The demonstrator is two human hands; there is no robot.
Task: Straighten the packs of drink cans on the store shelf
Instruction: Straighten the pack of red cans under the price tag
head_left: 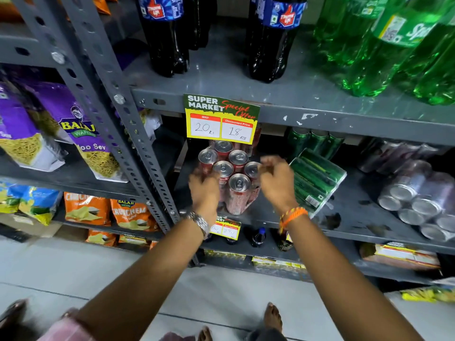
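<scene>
A shrink-wrapped pack of red drink cans (236, 190) stands upright on the grey middle shelf (349, 217), turned at an angle to the shelf front. My left hand (205, 190) presses against the pack's left side. My right hand (277, 180) curls over its right side, blurred, and whether it is touching the pack is unclear. A pack of green cans (317, 178) leans tilted just right of my right hand, with more green cans (315, 141) upright behind it. A pack of silver cans (423, 198) lies skewed at the far right.
A yellow price tag (221, 121) hangs from the upper shelf just above the red cans. Dark cola bottles (167, 40) and green soda bottles (384, 50) stand on that shelf. A perforated steel upright (128, 134) borders the left. Snack bags (73, 134) fill the neighbouring rack.
</scene>
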